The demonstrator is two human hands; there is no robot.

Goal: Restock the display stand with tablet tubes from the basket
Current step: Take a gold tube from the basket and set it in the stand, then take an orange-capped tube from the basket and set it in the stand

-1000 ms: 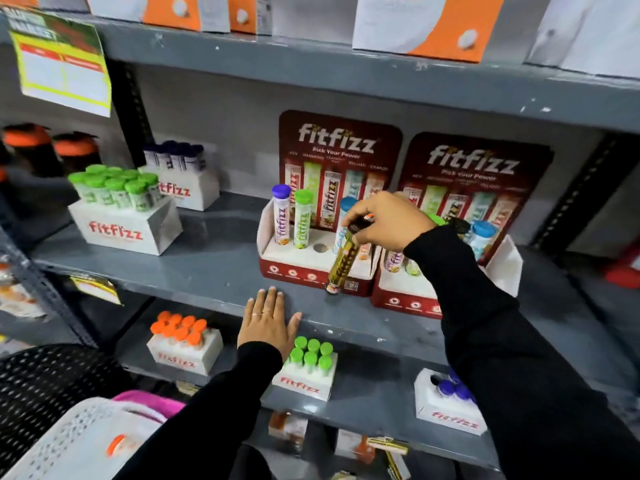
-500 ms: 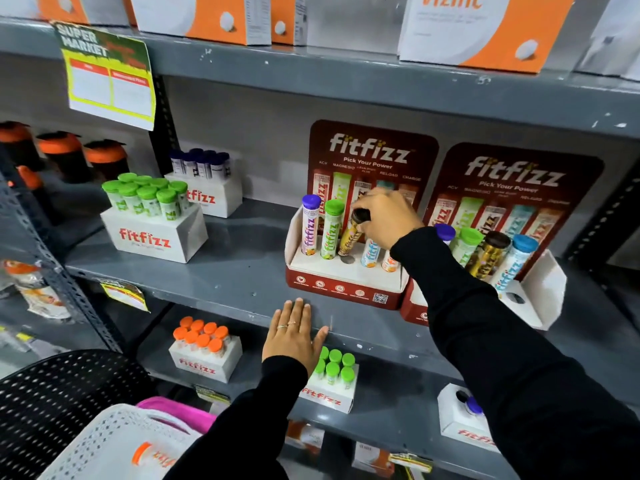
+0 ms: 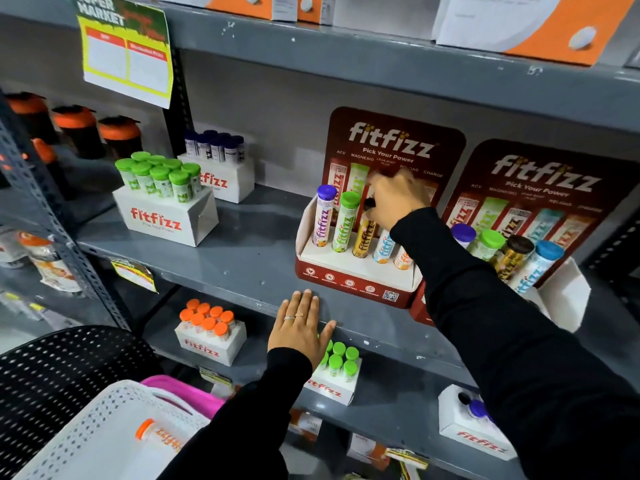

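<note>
A red fitfizz display stand [image 3: 349, 271] sits on the middle shelf. In it stand a purple-capped tube [image 3: 323, 216], a green-capped tube [image 3: 346, 221], a gold tube [image 3: 363, 239], then a blue one [image 3: 382, 249] and an orange one [image 3: 401, 259] partly behind my sleeve. My right hand [image 3: 398, 199] is over the gold tube, gripping its dark cap while the tube stands in the third slot. My left hand [image 3: 299, 327] lies flat on the shelf's front edge, fingers spread, holding nothing. A white basket [image 3: 104, 427] at the lower left holds an orange-capped tube [image 3: 159, 436].
A second red stand [image 3: 568, 289] with several tubes stands to the right. White fitfizz boxes of green-capped tubes [image 3: 162, 206] and dark-capped tubes [image 3: 218, 168] sit at the left. The lower shelf has boxes of orange-capped tubes [image 3: 209, 334] and green-capped tubes [image 3: 337, 375]. A black mesh chair back [image 3: 52, 375] is at the lower left.
My right hand brought the gold tube from in front of the stand up and into the third slot, where it now stands upright. My left hand stayed on the shelf edge.
</note>
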